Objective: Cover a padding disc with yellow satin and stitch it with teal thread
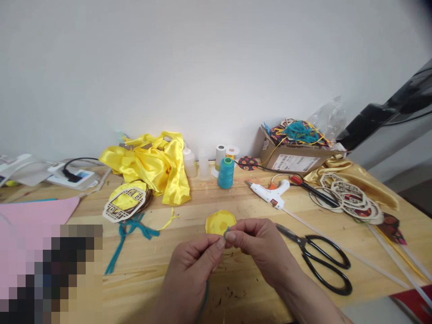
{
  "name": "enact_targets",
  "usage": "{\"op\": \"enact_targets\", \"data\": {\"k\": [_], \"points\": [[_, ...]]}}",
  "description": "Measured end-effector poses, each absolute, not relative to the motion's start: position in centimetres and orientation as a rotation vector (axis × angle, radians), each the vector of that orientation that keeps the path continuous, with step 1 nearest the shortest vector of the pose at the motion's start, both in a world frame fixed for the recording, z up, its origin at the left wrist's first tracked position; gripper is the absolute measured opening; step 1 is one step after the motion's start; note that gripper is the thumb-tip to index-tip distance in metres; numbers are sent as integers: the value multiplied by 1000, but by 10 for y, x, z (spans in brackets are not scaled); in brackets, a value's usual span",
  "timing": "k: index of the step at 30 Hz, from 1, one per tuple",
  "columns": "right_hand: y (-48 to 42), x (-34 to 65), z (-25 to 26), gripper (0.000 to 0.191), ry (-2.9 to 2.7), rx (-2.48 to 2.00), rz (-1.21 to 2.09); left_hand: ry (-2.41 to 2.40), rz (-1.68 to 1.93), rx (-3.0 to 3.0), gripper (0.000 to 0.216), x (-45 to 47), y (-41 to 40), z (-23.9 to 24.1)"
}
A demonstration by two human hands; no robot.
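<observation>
My left hand [192, 265] and my right hand [261, 245] meet at the middle of the table, thumbs and forefingers pinched together. Between the fingertips shows a small bit of teal cord [205, 294], whose tail hangs down under my left hand. Just beyond the fingertips lies a round yellow fabric piece [215, 221], partly covered by my fingers; whether they touch it I cannot tell. Black-handled scissors [302, 243] rest on the table, right of my right hand. Several cut teal cords [135, 227] lie to the left, beside cut-out wooden ornaments [111, 211].
A teal thread cone [226, 174] stands behind the yellow piece. To its right are a white glue gun [272, 194] and a cardboard box [293, 159] full of cords. Yellow satin [175, 180] lies at back left; more wooden ornaments [351, 198] lie at right.
</observation>
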State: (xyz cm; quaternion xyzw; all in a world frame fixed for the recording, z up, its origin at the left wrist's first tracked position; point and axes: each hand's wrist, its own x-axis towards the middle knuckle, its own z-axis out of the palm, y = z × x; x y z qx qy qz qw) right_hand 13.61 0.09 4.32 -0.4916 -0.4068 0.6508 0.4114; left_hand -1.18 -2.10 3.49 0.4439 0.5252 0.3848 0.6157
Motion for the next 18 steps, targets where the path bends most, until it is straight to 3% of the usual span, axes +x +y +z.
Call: {"op": "enact_targets", "data": {"k": [9,14,18], "points": [[1,134,44,5,-927,-1140,1724,1255,813,1032,22,-10,-20,49],[1,139,42,10,-917,-1073,1637,1296,786,1193,31,-10,-17,54],[1,149,52,19,-784,-904,1697,1275,755,1379,23,-14,-12,56]]}}
